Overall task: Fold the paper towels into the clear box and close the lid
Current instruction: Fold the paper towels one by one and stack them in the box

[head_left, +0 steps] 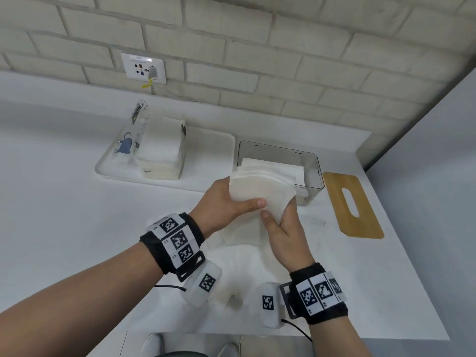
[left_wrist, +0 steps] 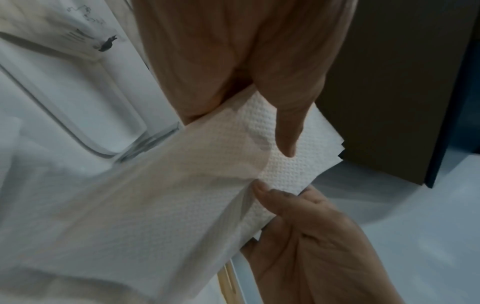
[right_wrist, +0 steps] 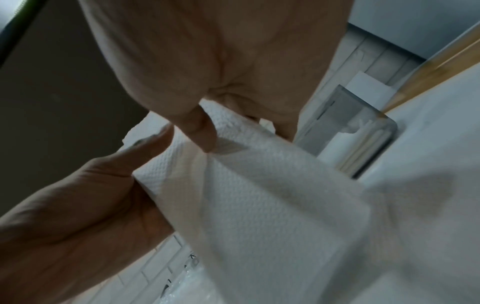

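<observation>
Both hands hold a folded bundle of white paper towels in the air just in front of the clear box. My left hand grips the bundle's left side, thumb on top. My right hand pinches its lower right part, thumb on the paper. The towels trail down from the bundle onto the counter. The clear box holds a flat layer of towels. The wooden lid with a slot lies flat to the box's right. In the wrist views the embossed towel runs between both thumbs.
A white tray at the back left holds an opened pack of paper towels. A wall socket sits on the brick wall. The counter ends at its right edge past the lid.
</observation>
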A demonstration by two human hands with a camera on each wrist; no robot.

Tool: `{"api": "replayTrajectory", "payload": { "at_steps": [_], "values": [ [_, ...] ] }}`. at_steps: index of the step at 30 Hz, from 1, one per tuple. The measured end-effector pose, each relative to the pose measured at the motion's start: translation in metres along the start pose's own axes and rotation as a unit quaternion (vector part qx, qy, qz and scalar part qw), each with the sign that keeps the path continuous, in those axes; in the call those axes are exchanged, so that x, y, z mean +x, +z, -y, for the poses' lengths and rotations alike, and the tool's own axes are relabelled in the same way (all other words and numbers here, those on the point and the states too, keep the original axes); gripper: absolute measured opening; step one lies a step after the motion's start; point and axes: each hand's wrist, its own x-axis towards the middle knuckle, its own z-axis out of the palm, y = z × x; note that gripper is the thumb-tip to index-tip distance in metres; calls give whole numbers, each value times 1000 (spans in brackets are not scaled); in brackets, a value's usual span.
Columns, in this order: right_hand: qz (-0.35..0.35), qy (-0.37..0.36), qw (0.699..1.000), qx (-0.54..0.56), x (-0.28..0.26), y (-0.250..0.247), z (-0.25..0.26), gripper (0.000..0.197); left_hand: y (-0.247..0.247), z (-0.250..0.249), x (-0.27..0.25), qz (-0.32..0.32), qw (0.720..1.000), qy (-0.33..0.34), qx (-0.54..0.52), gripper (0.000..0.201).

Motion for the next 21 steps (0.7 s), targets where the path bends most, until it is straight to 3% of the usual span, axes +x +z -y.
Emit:
{"api": "replayTrajectory", "payload": {
  "at_steps": [5, 12, 17, 21],
  "values": [
    [-71, -23, 997, 10, -6, -3, 3, 61, 6, -3, -2, -15, 999, 21, -43, 45],
    [-69, 65, 995, 29, -8, 5, -16, 54, 21, 14, -4, -28, 998, -29, -38, 49],
    [-125, -11, 989, 73, -17, -2, 1, 48, 25, 4, -3, -42, 997, 25, -53, 40],
    [-70, 20, 996, 55, -19, -3, 0, 53, 27, 8, -5, -12, 1000, 4, -21, 35]
  ]
}}
